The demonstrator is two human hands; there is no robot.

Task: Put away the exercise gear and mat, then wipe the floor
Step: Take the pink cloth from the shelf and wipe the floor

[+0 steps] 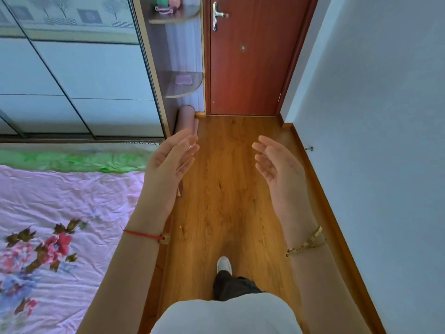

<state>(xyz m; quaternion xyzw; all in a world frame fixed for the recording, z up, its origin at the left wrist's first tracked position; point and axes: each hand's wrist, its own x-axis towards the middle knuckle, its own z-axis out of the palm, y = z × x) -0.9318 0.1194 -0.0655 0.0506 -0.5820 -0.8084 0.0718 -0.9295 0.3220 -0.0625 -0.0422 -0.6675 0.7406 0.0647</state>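
A rolled pink mat lies on the floor against the base of the wardrobe's end shelves, beside the door. My left hand is raised in front of it, palm inward, fingers relaxed and holding nothing; its fingertips overlap the mat's near end in the view. My right hand is raised at the same height to the right, palm facing the left hand, fingers loosely curved and empty. The wooden floor runs between the bed and the wall.
A bed with a pink floral sheet fills the left. A sliding-door wardrobe with corner shelves stands ahead left. A shut red-brown door closes the far end. A pale wall runs along the right. My white shoe is on the floor.
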